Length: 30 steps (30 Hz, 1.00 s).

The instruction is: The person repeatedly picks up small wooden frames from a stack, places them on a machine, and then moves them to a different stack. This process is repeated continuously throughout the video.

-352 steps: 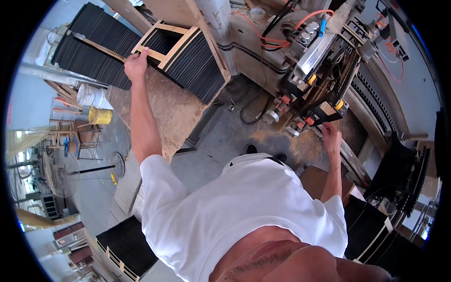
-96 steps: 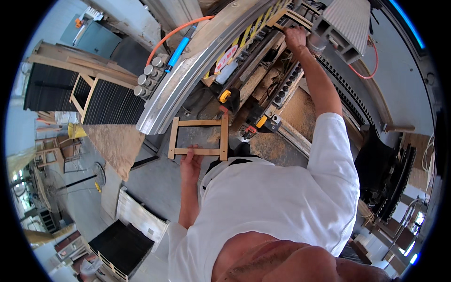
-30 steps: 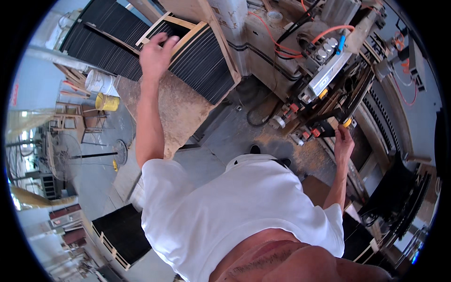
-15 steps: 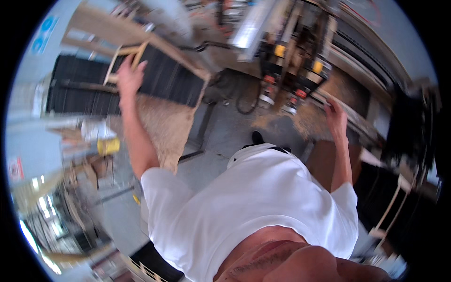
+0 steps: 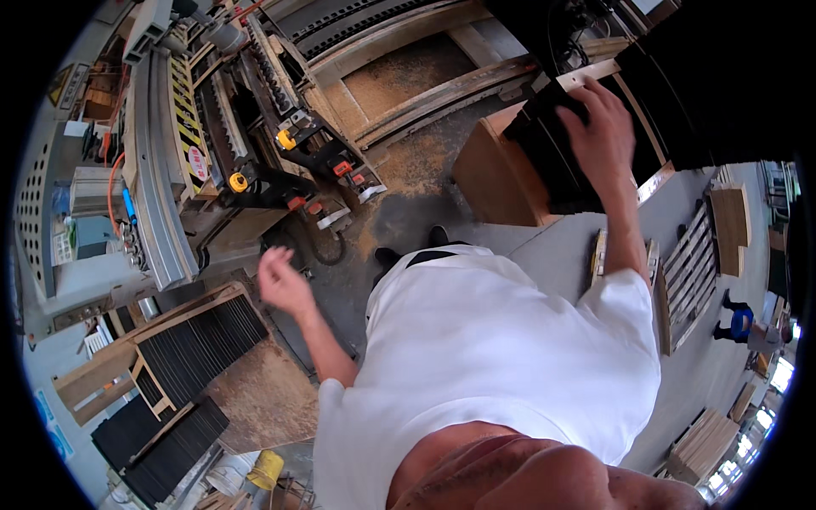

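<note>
On the right, my right hand [image 5: 602, 136] reaches over a stack of dark panels [image 5: 552, 153], its thumb and fingers apart. Its fingertips are at the end of a pale wooden frame [image 5: 588, 75] on the stack; whether they touch it I cannot tell. My left hand [image 5: 285, 280] hangs in the air on the left, fingers loosely curled and apart, holding nothing. It is between a machine [image 5: 229, 127] with yellow knobs and a row of black strips [image 5: 200, 348], against which a small light wooden frame [image 5: 151, 387] lies.
A brown box-like block [image 5: 493, 174] stands under the dark stack. Sawdust [image 5: 416, 166] covers the floor by the machine. A particle board [image 5: 263, 391] and a yellow bucket [image 5: 266, 469] are at lower left. Wooden pallets [image 5: 687, 272] and a distant person [image 5: 752, 327] are at right.
My view and body have turned to the right. My left hand has come away from the small wooden frame on the black strips. My right hand has reached over the dark stack.
</note>
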Each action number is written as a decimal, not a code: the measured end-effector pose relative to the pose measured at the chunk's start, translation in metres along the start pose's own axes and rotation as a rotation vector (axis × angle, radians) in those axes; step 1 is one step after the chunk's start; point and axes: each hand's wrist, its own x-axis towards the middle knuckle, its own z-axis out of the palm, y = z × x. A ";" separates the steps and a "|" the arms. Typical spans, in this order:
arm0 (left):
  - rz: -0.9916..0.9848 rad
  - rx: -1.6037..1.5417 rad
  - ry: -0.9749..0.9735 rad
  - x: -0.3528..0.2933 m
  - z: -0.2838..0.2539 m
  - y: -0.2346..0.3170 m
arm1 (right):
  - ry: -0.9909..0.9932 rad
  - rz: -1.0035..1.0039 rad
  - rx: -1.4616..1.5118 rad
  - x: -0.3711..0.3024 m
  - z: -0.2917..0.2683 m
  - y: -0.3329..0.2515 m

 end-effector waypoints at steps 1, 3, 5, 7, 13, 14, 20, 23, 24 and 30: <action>-0.091 0.012 -0.088 -0.002 0.020 0.001 | -0.048 0.059 -0.078 -0.009 -0.012 0.009; -0.138 -0.015 -0.176 0.010 0.045 -0.008 | -0.129 0.175 -0.082 -0.032 -0.023 0.027; -0.205 -0.204 -0.224 0.039 0.067 -0.010 | -0.179 0.225 -0.057 -0.051 -0.025 0.041; -0.259 -0.234 -0.226 0.078 0.083 -0.027 | -0.179 0.407 0.021 -0.061 -0.026 0.038; -0.482 -0.508 -0.245 0.215 0.144 -0.055 | -0.074 0.422 0.063 -0.055 -0.020 0.023; -0.529 -0.593 -0.252 0.240 0.156 -0.061 | -0.050 0.424 0.084 -0.051 -0.020 0.018; -0.672 -0.793 -0.272 0.376 0.224 -0.101 | 0.007 0.401 0.162 -0.007 -0.027 -0.047; -0.687 -0.883 -0.308 0.431 0.256 -0.117 | 0.007 0.277 0.214 0.013 -0.018 -0.079; -0.708 -0.918 -0.292 0.443 0.266 -0.117 | -0.002 0.229 0.217 0.019 -0.014 -0.090; -0.737 -1.185 -0.198 0.496 0.299 -0.130 | -0.098 0.121 0.372 0.062 0.025 -0.154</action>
